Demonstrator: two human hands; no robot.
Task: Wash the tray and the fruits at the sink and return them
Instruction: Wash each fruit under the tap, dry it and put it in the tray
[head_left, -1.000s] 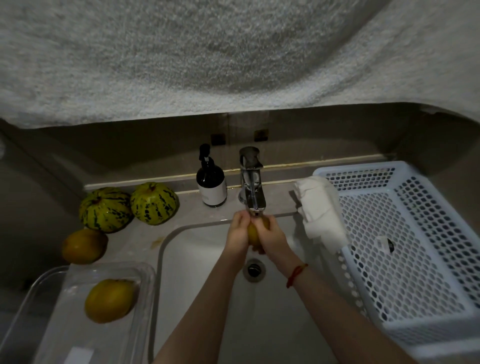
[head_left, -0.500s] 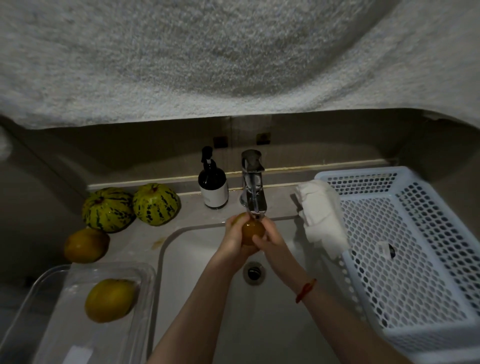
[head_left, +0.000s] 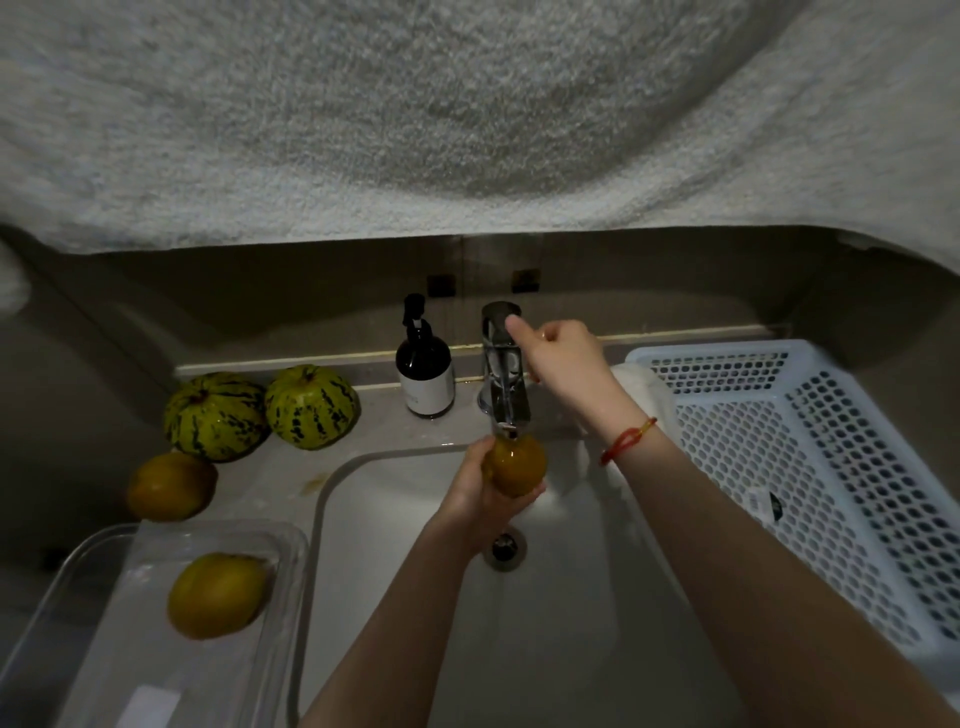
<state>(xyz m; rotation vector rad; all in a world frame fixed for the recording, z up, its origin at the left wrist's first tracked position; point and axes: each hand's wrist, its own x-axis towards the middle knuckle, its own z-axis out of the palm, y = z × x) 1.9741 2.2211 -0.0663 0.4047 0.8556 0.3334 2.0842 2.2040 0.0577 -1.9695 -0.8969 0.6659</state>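
Observation:
My left hand (head_left: 480, 493) holds an orange-yellow fruit (head_left: 517, 464) right under the spout of the chrome faucet (head_left: 504, 379), over the white sink (head_left: 571, 597). My right hand (head_left: 561, 356) is up at the faucet's lever, thumb on its top, fingers curled. At the lower left a clear plastic tray (head_left: 291, 561) holds one yellow fruit (head_left: 217, 595). Another orange fruit (head_left: 171, 486) and two green striped melons (head_left: 215, 415) (head_left: 311, 405) rest on the counter to the left.
A dark soap pump bottle (head_left: 424, 371) stands left of the faucet. A white perforated basket (head_left: 810, 467) fills the right side, with a white cloth (head_left: 644, 395) at its left rim. A towel (head_left: 467, 104) hangs across the top of the view.
My right hand has left the fruit and risen to the faucet lever. My left hand alone now holds the fruit under the spout.

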